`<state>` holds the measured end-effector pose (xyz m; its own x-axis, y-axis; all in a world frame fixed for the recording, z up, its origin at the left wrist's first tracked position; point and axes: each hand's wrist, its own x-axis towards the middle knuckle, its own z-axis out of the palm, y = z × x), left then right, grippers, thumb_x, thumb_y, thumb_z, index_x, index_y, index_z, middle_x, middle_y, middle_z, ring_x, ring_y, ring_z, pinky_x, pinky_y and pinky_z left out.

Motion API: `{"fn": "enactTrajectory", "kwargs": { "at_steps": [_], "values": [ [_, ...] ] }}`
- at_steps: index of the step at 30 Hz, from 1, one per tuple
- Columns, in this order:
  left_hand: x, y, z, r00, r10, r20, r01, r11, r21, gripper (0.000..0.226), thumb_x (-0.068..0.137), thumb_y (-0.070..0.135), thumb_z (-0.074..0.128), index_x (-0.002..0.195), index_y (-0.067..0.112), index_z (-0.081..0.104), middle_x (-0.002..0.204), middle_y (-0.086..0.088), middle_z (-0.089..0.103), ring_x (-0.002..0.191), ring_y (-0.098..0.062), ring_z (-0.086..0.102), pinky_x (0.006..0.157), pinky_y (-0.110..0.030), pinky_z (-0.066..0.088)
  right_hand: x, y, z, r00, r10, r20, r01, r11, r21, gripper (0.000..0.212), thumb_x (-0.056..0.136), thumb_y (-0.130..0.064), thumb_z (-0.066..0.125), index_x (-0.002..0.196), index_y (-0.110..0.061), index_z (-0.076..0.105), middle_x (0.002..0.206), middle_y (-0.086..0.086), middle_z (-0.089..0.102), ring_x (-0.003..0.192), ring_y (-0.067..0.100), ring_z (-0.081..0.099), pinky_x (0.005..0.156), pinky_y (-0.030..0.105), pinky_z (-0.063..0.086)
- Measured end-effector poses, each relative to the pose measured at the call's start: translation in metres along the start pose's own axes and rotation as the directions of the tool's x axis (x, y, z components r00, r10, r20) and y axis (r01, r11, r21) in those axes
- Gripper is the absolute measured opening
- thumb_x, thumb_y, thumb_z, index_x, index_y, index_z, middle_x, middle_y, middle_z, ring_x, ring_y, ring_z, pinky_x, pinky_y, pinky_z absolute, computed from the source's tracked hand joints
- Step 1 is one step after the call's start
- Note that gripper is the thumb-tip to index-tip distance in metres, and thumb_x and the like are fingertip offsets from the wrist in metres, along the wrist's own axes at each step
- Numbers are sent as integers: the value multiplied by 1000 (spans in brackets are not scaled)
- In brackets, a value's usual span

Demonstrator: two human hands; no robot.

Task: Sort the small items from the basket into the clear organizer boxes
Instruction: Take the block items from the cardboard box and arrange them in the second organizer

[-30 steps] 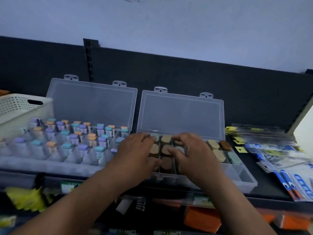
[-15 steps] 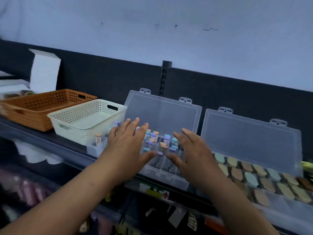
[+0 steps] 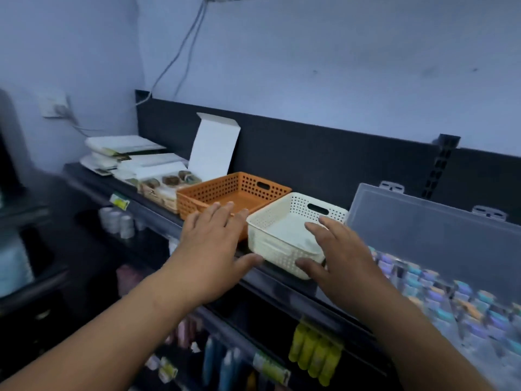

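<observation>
step: pickup of cream perforated plastic basket point(image 3: 272, 251), not yet gripped | left hand point(image 3: 211, 238) spread, empty; right hand point(image 3: 339, 251) likewise | next: likely grip both sides

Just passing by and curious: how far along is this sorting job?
Nearly done, seemingly: the clear organizer box is packed with pastel-capped items and the white basket looks empty. In hand: the left hand and right hand, both open, flank that basket. Left: perhaps closing the box's open lid.

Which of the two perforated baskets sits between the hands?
The white basket beside the clear organizer box; left hand and right hand flank it. The orange basket lies beyond the left hand.
</observation>
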<state>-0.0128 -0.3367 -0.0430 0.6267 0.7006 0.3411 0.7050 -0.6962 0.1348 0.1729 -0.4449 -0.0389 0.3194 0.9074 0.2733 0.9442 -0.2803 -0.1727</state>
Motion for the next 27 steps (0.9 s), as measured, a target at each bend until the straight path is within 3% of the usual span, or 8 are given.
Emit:
{"fn": "enactTrajectory", "kwargs": {
  "at_steps": [11,20,27],
  "values": [
    [20,-147,-18,990,-138,-17,138,990,16,86,84,71,36,152,27,5,160,0,7,146,-17,6,118,-40,9,102,-103,22,976,-185,113,186,982,3,72,92,-52,52,152,-31,19,161,-8,10,147,14,10,118,33,12],
    [80,-220,-16,977,-214,-12,213,977,-17,81,86,61,49,151,26,14,158,2,15,144,-17,19,117,-36,21,210,-131,42,928,-334,166,338,941,5,77,87,-56,57,151,-34,20,159,-12,15,145,12,20,118,39,24],
    [160,-276,0,965,-261,18,261,965,-38,77,90,54,51,151,24,15,155,3,23,141,-15,24,112,-31,25,306,-147,70,874,-419,245,418,906,57,72,90,-56,52,150,-38,17,160,-13,13,145,10,19,118,35,24]
  ]
}}
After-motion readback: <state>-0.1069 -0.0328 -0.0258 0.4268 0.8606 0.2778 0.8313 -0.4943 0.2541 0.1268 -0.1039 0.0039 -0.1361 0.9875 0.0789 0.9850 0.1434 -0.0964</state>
